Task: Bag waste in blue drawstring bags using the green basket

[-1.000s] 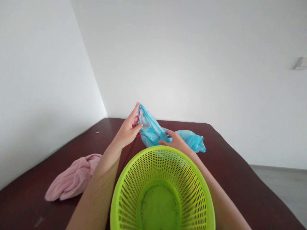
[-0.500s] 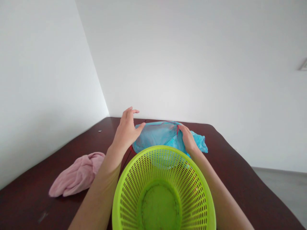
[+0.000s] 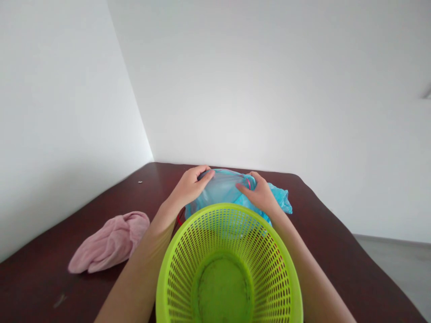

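A blue plastic bag [image 3: 224,190] is bunched between the hands, lying on the counter [image 3: 336,260] and bulging upward, with a loose end poking out past the right hand. The left hand [image 3: 191,186] is curling its fingers over the bag's top edge, and the right hand [image 3: 259,195] is closing on the bag beside a red drawstring [image 3: 249,183]. Another loop of that red drawstring [image 3: 179,219] is showing just below the left wrist. Nearer the person, a lime-green plastic basket [image 3: 229,211] is standing between the forearms, just in front of both hands. Left of the left hand, a pink towel [image 3: 111,242] is lying crumpled on the counter, well apart from the bag.
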The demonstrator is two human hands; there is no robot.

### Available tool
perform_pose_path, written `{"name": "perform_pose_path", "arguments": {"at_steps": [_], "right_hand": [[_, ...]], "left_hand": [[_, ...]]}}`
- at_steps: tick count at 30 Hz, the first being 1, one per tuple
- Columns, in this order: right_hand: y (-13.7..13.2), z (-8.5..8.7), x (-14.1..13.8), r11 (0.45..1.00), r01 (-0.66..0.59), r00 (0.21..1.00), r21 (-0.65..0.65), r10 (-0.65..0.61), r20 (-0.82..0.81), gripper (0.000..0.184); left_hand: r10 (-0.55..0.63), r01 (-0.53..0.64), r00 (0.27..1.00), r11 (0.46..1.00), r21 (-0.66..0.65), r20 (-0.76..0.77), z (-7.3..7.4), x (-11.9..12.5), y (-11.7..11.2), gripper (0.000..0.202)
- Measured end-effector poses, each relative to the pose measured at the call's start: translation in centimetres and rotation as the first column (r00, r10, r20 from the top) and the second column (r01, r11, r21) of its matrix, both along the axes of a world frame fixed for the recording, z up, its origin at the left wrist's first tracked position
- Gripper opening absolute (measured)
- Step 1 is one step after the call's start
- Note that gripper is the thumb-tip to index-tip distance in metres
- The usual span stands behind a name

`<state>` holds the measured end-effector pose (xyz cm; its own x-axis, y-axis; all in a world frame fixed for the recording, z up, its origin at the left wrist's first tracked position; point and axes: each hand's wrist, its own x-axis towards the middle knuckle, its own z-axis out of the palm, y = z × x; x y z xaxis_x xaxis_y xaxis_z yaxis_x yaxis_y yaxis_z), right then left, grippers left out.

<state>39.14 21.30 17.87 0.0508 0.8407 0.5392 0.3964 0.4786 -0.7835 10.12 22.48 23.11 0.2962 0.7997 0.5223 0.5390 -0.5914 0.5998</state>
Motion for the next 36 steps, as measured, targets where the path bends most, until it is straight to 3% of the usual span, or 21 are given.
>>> {"name": "perform_pose_path", "arguments": {"at_steps": [3, 7, 12, 18, 23, 26, 28, 31, 33, 36], "right_hand": [[-0.2, 0.8, -0.3, 0.997, 0.043, 0.999, 0.061, -0.044, 0.012, 0.017], [-0.1, 1.3, 0.4, 0.997, 0.029, 0.986, 0.071, -0.017, -0.164, 0.006], [0.5, 1.1, 2.0, 0.966, 0.205, 0.927, 0.158, -0.140, -0.349, 0.020], [0.4, 1.3, 2.8, 0.871, 0.416, 0.776, 0.262, -0.190, -0.601, 0.028], [0.4, 1.3, 2.4, 0.934, 0.312, 0.679, 0.174, -0.091, -0.729, 0.034], [0.4, 1.4, 2.5, 0.980, 0.163, 0.632, 0.117, -0.013, -0.775, 0.032], [0.2, 1.7, 2.7, 0.995, 0.037, 0.600, 0.095, 0.054, -0.799, 0.034], [-0.1, 2.2, 2.9, 0.992, -0.096, 0.563, 0.084, 0.124, -0.817, 0.033], [-0.4, 2.4, 2.8, 0.992, -0.092, 0.586, 0.088, 0.125, -0.801, 0.024], [-1.2, 2.5, 2.2, 0.988, 0.043, 0.706, 0.152, 0.078, -0.704, 0.012]], "left_hand": [[0.032, -0.033, 0.999, 0.999, 0.004, 0.033, 0.3, -0.2, 0.0, 0.045], [0.131, -0.132, 0.991, 0.991, 0.017, 0.035, 0.3, -1.2, 0.1, 0.045], [0.253, -0.256, 0.964, 0.966, 0.036, 0.076, 0.7, -3.1, 0.2, 0.046], [0.466, -0.477, 0.877, 0.873, 0.100, 0.115, 0.6, -5.1, 0.7, 0.040], [0.509, -0.536, 0.841, 0.831, 0.152, 0.181, 0.1, -4.9, 1.1, 0.026], [0.434, -0.489, 0.869, 0.823, 0.288, 0.238, 0.2, -4.4, 1.0, 0.006], [0.363, -0.402, 0.916, 0.847, 0.348, 0.172, 0.3, -4.2, 0.9, 0.015], [0.329, -0.306, 0.944, 0.904, 0.299, -0.026, 0.3, -4.0, 0.8, 0.038], [0.330, -0.288, 0.927, 0.931, 0.225, -0.176, 0.1, -3.9, 0.7, 0.045], [0.351, -0.317, 0.863, 0.936, 0.152, -0.363, -0.4, -3.7, 0.5, 0.040]]}}
